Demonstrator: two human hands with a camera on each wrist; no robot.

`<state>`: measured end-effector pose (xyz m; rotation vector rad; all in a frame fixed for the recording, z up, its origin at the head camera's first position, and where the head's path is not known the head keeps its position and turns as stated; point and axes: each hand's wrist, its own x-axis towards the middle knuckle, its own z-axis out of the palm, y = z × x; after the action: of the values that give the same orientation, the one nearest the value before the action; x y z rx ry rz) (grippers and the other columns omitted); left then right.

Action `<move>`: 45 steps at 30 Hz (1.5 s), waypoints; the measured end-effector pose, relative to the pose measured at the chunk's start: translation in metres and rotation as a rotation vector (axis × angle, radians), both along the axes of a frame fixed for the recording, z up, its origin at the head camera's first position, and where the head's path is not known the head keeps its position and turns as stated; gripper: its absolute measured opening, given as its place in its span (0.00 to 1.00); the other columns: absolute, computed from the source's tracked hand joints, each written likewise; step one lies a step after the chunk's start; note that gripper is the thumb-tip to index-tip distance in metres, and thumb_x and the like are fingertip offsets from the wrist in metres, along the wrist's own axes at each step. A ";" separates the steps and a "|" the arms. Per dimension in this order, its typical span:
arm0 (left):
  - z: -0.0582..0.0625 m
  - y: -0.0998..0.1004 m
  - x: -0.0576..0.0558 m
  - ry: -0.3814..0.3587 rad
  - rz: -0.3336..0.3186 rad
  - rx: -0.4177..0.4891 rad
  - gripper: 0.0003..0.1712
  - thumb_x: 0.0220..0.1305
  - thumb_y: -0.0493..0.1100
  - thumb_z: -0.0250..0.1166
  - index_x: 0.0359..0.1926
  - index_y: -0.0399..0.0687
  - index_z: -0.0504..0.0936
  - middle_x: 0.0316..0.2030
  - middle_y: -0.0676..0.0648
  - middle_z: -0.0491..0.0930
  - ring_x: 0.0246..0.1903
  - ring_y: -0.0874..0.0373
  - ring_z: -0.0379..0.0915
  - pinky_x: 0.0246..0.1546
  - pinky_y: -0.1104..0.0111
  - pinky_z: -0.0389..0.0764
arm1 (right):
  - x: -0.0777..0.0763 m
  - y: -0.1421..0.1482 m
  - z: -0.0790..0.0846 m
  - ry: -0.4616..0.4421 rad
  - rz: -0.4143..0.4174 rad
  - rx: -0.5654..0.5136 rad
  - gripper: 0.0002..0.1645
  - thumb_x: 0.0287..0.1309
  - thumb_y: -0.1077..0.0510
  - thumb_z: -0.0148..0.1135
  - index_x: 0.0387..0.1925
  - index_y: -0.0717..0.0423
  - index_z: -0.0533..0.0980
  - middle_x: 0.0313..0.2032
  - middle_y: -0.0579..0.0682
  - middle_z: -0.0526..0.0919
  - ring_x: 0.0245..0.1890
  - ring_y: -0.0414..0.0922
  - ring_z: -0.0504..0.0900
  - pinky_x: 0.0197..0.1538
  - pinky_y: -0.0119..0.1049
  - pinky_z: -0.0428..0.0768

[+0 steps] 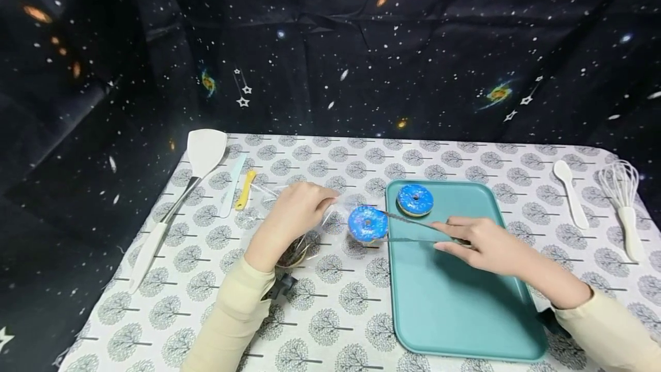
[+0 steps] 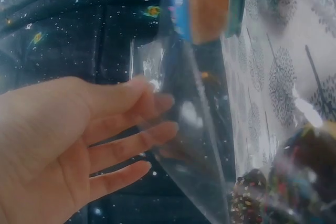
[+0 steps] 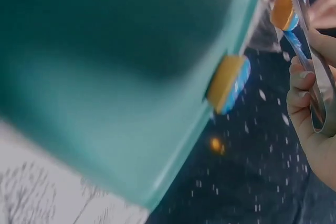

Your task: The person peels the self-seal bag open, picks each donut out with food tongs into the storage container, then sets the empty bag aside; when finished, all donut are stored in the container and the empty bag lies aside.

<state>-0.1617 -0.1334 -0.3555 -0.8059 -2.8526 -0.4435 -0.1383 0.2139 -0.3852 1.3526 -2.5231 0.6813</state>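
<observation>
My left hand (image 1: 293, 211) pinches the edge of a clear plastic bag (image 2: 197, 135) between thumb and index finger, with the other fingers extended. Inside the bag lies a dark, sprinkled donut (image 1: 292, 255), partly hidden by the left wrist. My right hand (image 1: 482, 244) grips metal tongs (image 1: 410, 220). Between their tips is a blue-frosted donut (image 1: 357, 229), held in the air beside the bag's mouth, left of the teal tray (image 1: 454, 309). A second blue-frosted donut (image 1: 408, 204) sits in the tray's far left corner.
On the left lie a white-headed turner (image 1: 205, 151), a pale blue spreader (image 1: 234, 185) and a small yellow-handled tool (image 1: 245, 190). To the tray's right are a white spoon (image 1: 572, 195) and a whisk (image 1: 628, 231). Dark starry cloth (image 1: 330, 56) hangs behind the table.
</observation>
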 end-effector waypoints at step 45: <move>-0.002 -0.003 -0.004 0.038 -0.020 0.119 0.11 0.64 0.42 0.61 0.44 0.45 0.84 0.40 0.46 0.85 0.39 0.53 0.82 0.46 0.63 0.81 | 0.014 0.153 0.000 -0.186 -0.585 0.356 0.33 0.57 0.44 0.63 0.56 0.62 0.73 0.33 0.51 0.76 0.21 0.36 0.66 0.25 0.37 0.71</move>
<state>-0.1655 -0.1369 -0.3578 -0.8124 -2.7549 -0.5882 -0.1242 0.3672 -0.3854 0.5670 -3.0762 0.2537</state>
